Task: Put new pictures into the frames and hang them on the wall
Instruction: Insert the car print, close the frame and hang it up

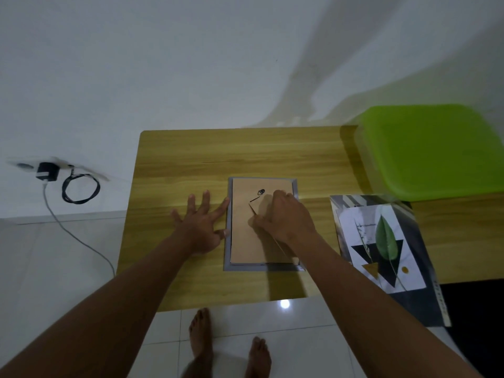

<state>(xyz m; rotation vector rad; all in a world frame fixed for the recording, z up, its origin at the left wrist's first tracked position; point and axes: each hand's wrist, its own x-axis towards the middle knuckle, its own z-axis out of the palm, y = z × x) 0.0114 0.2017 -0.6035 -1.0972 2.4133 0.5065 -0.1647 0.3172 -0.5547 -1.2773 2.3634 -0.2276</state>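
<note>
1. Lying face down near the middle of the table (191, 159), the grey picture frame (227, 257) shows its brown backing board (245, 241), which fills the opening.
2. A small black hanger clip (261, 191) sits near the far end of the board.
3. The left hand (200, 227) lies flat on the table just beside the frame's left edge. Its grip is apart, with the fingers spread and straight. The index fingertip and the thumb tip touch the frame's grey border.
4. The right hand (286, 216) rests on the board. Its grip is closed on a flap (259, 203) cut in the board, with the fingers curled over it and the thumb at its lower corner. The flap's left edge stands slightly raised.
5. To the right of the frame, apart from it, a print (381, 249) with a green leaf and black triangles lies on top of a larger dark sheet (425, 301), which overhangs the table's near edge.
6. A bright green plastic lid (436, 151) covers the table's far right corner.
7. On the wall (163, 64) to the left, a black charger (47, 171) is plugged in, with a coiled black cable (80, 188) beside it.
8. Bare feet (200, 334) stand on the white tiled floor (68, 255).
</note>
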